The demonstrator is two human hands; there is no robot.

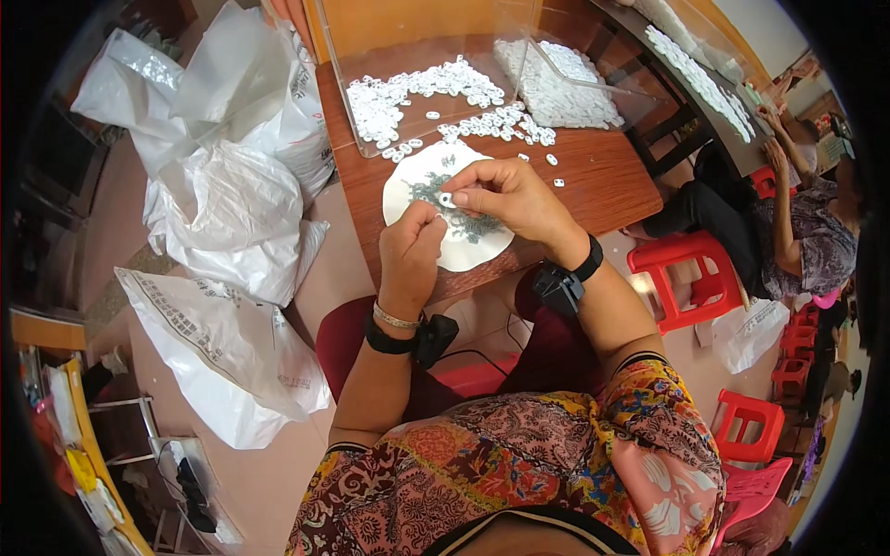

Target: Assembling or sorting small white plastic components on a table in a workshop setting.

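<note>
The person's right hand (508, 196) pinches one small white ring-shaped piece (447, 199) between thumb and forefinger, held just above a round white plate (408, 176). The left hand (411, 250) sits just below and left of it, fingers curled in with the fingertips close to the same piece; whether it grips anything of its own cannot be told. Under both hands, one loose heap of thin dark bits (464, 222) lies on the plate.

Each wrist carries one black strapped device, two in all, and the left wrist also has one metal bangle (397, 320).

Beyond the hands, on the brown wooden table (603, 176), white pieces lie in two main heaps: one (408, 93) up and left of the hands inside a clear plastic box (426, 37), one (561, 83) up and right. They are too many to count. About three stray pieces (556, 167) lie singly just right of the right hand.

Left of the hands, roughly four white sacks (222, 195) are piled on the floor. To the right stand four red plastic stools (691, 273), and another person (807, 232) sits well apart at a second table.
</note>
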